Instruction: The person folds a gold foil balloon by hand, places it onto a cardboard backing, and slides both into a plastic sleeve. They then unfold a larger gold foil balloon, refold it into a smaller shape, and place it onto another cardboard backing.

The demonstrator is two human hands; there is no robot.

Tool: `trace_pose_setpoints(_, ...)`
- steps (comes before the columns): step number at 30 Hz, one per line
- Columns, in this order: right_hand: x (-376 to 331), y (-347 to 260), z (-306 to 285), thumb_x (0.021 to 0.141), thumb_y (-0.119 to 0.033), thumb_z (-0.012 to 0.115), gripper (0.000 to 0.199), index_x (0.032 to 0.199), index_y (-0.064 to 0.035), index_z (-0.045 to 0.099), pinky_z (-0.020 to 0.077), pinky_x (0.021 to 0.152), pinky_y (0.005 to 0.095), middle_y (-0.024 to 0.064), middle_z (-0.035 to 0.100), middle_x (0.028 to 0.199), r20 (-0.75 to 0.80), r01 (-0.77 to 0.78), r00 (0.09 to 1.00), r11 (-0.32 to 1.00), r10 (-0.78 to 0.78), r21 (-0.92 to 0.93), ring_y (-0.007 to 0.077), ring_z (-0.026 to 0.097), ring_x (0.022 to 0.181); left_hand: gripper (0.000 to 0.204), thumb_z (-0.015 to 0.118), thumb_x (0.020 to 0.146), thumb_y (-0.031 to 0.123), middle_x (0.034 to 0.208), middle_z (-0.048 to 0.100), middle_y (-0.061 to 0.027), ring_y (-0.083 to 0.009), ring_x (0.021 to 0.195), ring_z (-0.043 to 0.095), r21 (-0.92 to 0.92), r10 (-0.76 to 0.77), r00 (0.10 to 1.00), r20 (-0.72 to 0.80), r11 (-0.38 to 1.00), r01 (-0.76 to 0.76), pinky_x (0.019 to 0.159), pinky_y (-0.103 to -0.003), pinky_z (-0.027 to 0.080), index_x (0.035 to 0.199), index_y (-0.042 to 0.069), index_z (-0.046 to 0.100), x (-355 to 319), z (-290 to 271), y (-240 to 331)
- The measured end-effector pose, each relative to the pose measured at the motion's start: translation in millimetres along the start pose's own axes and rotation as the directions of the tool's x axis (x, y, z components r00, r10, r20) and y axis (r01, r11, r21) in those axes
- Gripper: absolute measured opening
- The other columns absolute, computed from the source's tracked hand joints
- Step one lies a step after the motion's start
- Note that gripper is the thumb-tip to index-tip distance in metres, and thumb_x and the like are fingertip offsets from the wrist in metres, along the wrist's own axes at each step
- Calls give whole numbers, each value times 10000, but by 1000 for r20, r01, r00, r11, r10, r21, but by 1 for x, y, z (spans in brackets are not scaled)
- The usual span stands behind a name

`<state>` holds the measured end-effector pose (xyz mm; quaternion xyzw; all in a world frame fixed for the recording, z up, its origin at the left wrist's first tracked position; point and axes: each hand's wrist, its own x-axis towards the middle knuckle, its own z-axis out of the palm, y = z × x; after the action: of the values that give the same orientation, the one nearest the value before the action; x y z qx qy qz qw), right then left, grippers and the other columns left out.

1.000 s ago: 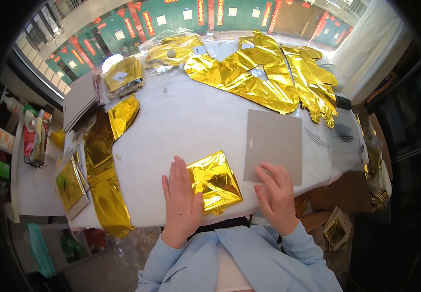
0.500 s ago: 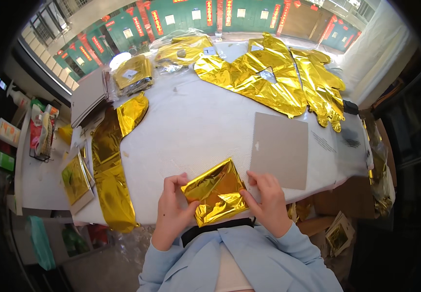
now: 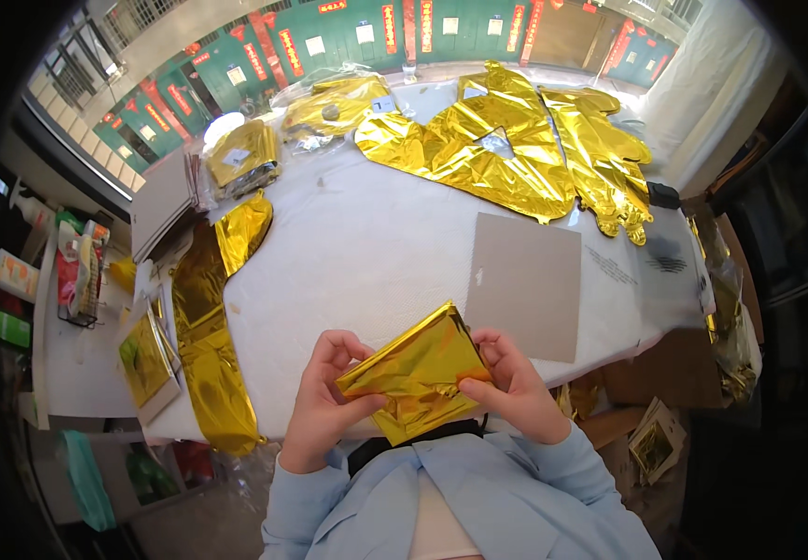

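Thing in hand: I see a folded gold foil sheet (image 3: 418,371), a small crinkled packet, lifted off the table (image 3: 366,252) at lower centre of the frame, just in front of the chest.
Left hand: my left hand (image 3: 322,401) pinches the packet's left corner, thumb on top and fingers curled behind.
Right hand: my right hand (image 3: 514,385) clamps the right edge, thumb pressed on the foil face and fingers wrapped under.
How it handles: I judge it very light, thin and soft, with slick shiny faces; it holds creases and would likely tear or spring open if tugged hard.
Where to hold: I would take it at the folded edges and corners, where the layers stack and stay together, not the loose middle.
Nearby: a grey card (image 3: 525,285) lies flat right of centre; big gold foil sheets (image 3: 506,154) spread across the upper middle; a long gold strip (image 3: 203,345) hangs at the left edge.
Change: half a second ago the packet sat lower and flatter between the hands; now it is tilted, its top corner raised toward the card.
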<state>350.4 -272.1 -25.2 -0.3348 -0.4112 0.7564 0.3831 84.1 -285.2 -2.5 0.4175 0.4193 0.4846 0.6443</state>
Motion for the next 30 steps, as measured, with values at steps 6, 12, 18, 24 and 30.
trace_pose_setpoints(6, -22, -18, -20, 993, -63, 716, 614, 1531, -1, 428, 486, 1084, 307, 123, 545, 1449, -64, 125, 990, 991, -122, 50, 167, 574, 1299, 600, 758, 785, -140, 1229, 584, -44, -127, 1205, 599, -10, -100, 965, 244, 994, 106, 1024, -271, 507, 1260, 81, 466, 24, 23, 5)
trace_pose_setpoints(12, -68, -24, -67, 912, -85, 717, 384, 1280, 11, 663, 564, 930, 304, 76, 742, 1117, -368, 142, 926, 982, -86, 126, 172, 704, 999, 690, 684, 988, 195, 1497, 530, -140, -238, 1399, 519, -114, -84, 905, 417, 983, 144, 1200, -377, 393, 1577, 61, 351, 61, 56, -12)
trace_pose_setpoints(18, -98, -19, -135, 992, -122, 603, 449, 1423, -1, 576, 583, 1011, 413, 150, 690, 1346, -576, 550, 752, 787, -320, 280, 271, 701, 1165, 651, 509, 1097, 345, 1624, 441, -212, -414, 1512, 398, 745, 103, 857, 505, 450, -492, 1245, -557, 278, 1675, 123, 307, 58, 108, -44)
trace_pose_setpoints(24, -99, -4, -155, 1015, -129, 595, 388, 1382, -6, 598, 557, 1037, 391, 119, 705, 1311, -629, 521, 727, 818, -277, 242, 253, 693, 1172, 647, 660, 1013, 401, 1448, 533, -212, -402, 1408, 483, 920, 96, 916, 390, 1, -392, 1200, -712, 239, 1605, 222, 469, 28, 71, -28)
trace_pose_setpoints(30, -70, -5, -129, 1003, -87, 629, 336, 1325, 8, 633, 540, 1036, 345, 98, 718, 1261, -681, 499, 647, 866, -343, 37, 202, 696, 1132, 627, 777, 921, 406, 1496, 451, -265, -430, 1436, 450, 987, 161, 974, 157, 8, -160, 1208, -679, 287, 1466, 156, 596, 11, 16, -12)
